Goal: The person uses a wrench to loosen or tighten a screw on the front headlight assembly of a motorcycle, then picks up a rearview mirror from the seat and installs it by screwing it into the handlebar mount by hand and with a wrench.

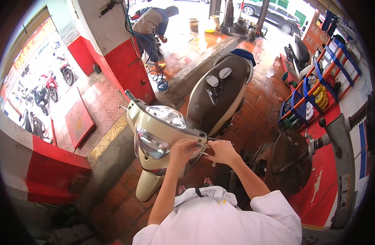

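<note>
A beige scooter (152, 122) stands in front of me, and both my hands are at the handlebar end on its right side. My left hand (183, 151) is closed, fingertips pressed together at the lever mount; what they hold is too small to make out. Just to the right, my right hand (223, 152) pinches a slim silver metal piece (214, 164) whose rounded end shows below the fingers. I cannot tell whether it is a tool or the brake lever. The black handlebar grip is mostly hidden behind that hand.
On the brown seat (203, 110) lie two oval mirrors (212, 80) and a silver wrench (212, 96). A tire-changing machine (291, 161) stands at right, below a rack (318, 90) of bottles. Another person (151, 28) bends over beyond a pillar, near a coiled blue hose (162, 85).
</note>
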`<state>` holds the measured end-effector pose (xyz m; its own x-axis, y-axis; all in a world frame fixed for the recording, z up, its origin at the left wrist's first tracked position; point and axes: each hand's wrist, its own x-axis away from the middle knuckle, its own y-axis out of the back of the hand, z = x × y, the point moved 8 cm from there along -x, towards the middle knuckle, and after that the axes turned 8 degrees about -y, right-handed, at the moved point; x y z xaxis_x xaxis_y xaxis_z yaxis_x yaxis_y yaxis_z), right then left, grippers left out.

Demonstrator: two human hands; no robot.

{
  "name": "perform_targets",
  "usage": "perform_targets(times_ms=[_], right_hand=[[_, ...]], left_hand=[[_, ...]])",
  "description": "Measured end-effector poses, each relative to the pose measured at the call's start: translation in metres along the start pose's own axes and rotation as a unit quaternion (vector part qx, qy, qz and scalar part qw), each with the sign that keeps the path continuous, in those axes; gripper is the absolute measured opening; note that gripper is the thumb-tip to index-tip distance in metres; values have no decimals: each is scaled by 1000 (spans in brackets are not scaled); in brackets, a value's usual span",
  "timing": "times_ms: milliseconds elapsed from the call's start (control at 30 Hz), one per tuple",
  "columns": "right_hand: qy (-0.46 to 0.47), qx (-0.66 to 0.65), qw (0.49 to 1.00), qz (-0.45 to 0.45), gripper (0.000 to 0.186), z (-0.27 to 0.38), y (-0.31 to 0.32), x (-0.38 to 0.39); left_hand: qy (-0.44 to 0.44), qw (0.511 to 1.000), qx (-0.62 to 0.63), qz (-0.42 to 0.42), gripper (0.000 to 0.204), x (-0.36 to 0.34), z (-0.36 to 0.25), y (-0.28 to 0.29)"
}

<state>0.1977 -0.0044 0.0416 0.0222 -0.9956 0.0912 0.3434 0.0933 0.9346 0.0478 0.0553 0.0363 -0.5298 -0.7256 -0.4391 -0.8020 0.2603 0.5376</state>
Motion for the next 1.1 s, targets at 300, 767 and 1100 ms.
perform_targets(times_ms=[300,767,1100], right_hand=[[-62,26,989,-129,26,-31,-9,15],[-139,27,959,-246,18,-21,-16,18],[-81,58,990,-102,17,-5,3,28]], left_hand=[[-9,1000,-3,-5,22,0,-3,-2],[-52,998,-20,-22,18,6,7,4],[-267,952,-25,148,15,62,-70,-84]])
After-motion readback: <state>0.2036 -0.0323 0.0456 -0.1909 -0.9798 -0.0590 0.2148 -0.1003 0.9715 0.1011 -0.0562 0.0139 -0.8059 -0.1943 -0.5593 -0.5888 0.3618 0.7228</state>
